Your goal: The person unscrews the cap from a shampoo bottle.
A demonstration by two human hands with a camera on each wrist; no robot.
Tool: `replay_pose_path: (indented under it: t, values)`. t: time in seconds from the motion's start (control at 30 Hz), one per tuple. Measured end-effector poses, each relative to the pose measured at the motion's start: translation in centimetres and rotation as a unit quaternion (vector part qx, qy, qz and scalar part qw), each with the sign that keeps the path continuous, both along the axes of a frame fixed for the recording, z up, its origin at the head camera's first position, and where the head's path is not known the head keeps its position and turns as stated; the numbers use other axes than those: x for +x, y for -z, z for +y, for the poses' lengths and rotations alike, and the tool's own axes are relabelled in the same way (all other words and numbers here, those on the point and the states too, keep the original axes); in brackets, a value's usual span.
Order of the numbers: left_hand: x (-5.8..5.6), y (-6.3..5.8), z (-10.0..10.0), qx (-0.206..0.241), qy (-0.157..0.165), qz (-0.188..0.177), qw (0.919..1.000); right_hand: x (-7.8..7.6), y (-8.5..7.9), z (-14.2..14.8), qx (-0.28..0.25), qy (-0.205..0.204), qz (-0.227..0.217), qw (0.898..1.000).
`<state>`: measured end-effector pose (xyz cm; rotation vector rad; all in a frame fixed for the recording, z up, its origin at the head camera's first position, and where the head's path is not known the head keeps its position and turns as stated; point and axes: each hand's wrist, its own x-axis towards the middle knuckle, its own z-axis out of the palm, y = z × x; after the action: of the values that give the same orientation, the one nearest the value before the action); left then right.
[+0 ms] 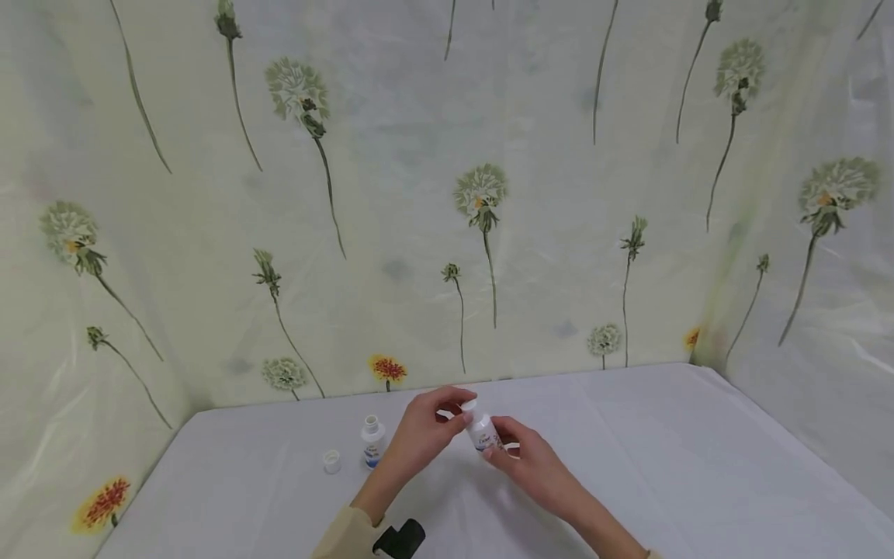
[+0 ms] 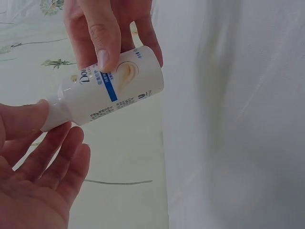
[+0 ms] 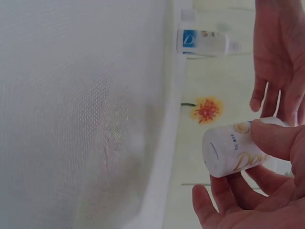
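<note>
A small white Dove bottle (image 1: 485, 436) is held tilted above the table, its capped end toward the upper left in the head view. My right hand (image 1: 541, 472) grips its body, with the thumb over the label in the left wrist view. At the other end, my left hand (image 1: 422, 427) pinches the white cap (image 2: 56, 114) between thumb and fingers. The bottle's base (image 3: 213, 151) faces the camera in the right wrist view. A second white bottle (image 1: 372, 439), uncapped, stands left of my left hand. Beside that bottle lies a loose white cap (image 1: 331, 462).
A white cloth covers the table (image 1: 663, 466). Behind it hangs a pale curtain (image 1: 398, 194) printed with dandelions, which also runs along both sides. A black strap-like device (image 1: 403, 539) sits at my left wrist, by the cream sleeve (image 1: 349, 534).
</note>
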<state>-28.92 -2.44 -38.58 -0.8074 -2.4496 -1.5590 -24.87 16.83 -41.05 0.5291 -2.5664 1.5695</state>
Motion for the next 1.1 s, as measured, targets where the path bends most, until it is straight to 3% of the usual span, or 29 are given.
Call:
replay_pose_path:
  t: [0.5, 1.1]
  values:
    - [1.5, 0.1, -1.6, 0.004, -0.002, -0.021, 0.9998, 1.4, -0.2, -1.1, 0.029, -0.003, -0.013, 0.999]
    - [3.1, 0.5, -2.2, -0.01, -0.004, -0.047, 0.9988, 2.7, 0.5, -1.1, 0.043, -0.015, -0.022, 0.999]
